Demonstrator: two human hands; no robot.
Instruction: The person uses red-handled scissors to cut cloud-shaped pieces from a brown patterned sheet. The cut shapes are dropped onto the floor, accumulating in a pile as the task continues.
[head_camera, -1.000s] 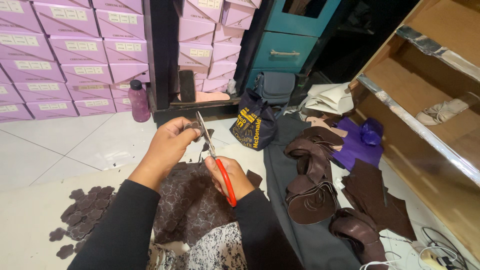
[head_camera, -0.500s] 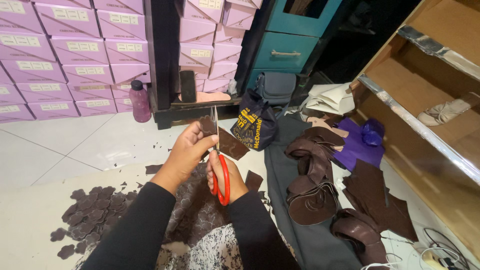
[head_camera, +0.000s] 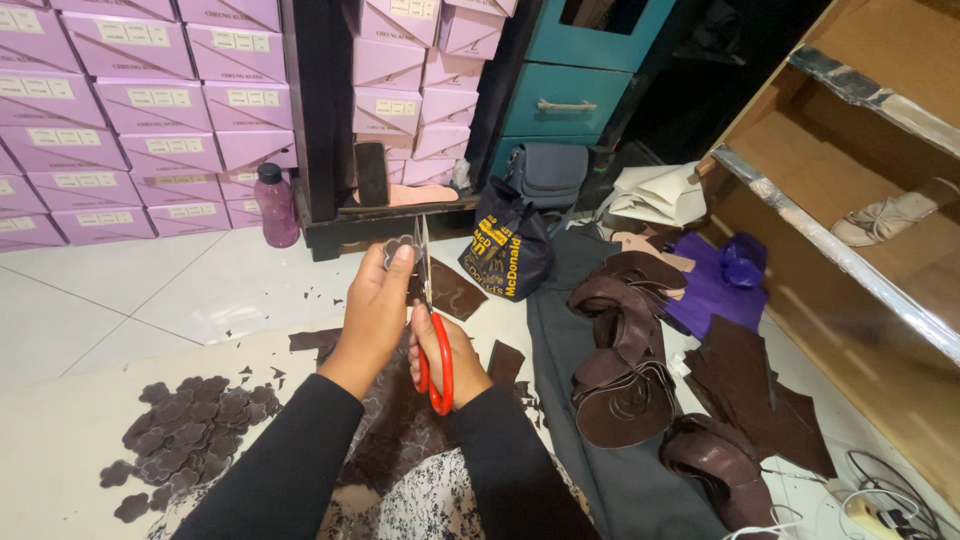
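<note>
Above the lap, left hand (head_camera: 375, 300) pinches a small dark leather piece (head_camera: 396, 250) while right hand (head_camera: 445, 350) is closed on red scissors (head_camera: 432, 330). Blades sit beside the thumb; a slip could nick it or spoil the shape.

Your left hand (head_camera: 378, 300) was raised at frame centre, fingers pinched; your right hand (head_camera: 450, 358) sat just below, fingers curled closed.

Stacked lilac boxes (head_camera: 150, 110), pink bottle (head_camera: 276, 205)
</note>
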